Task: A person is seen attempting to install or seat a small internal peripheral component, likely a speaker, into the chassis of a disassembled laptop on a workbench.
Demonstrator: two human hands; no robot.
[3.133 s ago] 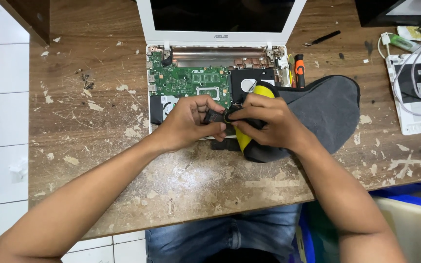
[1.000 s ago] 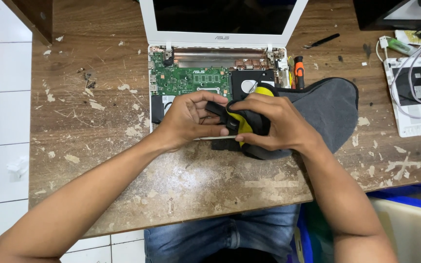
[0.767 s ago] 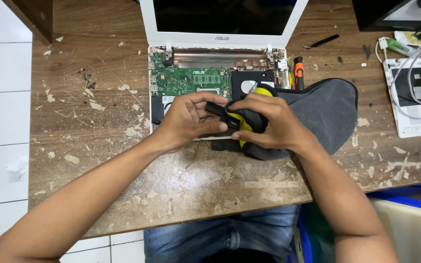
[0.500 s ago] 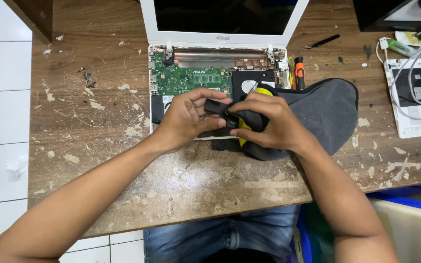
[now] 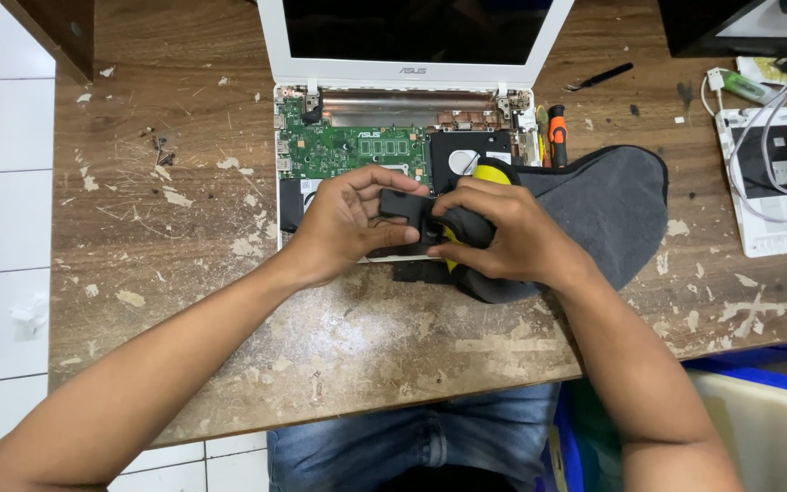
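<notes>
Hands meet over the opened white laptop (image 5: 393, 146) on the worn wooden surface (image 5: 184, 273). Left hand (image 5: 343, 223) grips a small black part (image 5: 404, 208) with curled fingers, above the exposed green circuit board (image 5: 348, 150). Right hand (image 5: 507, 237) closes around a yellow-and-black tool (image 5: 485, 173), resting on a grey cloth (image 5: 603, 205).

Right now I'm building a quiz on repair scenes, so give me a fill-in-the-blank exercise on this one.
1. Both hands hold a small ____ part above the opened laptop.
2. The laptop's exposed circuit board is coloured ____.
3. The grey cloth lies under the ____ hand.
4. The screwdriver beside the laptop has an ____ handle.

Missing words: black; green; right; orange
</notes>
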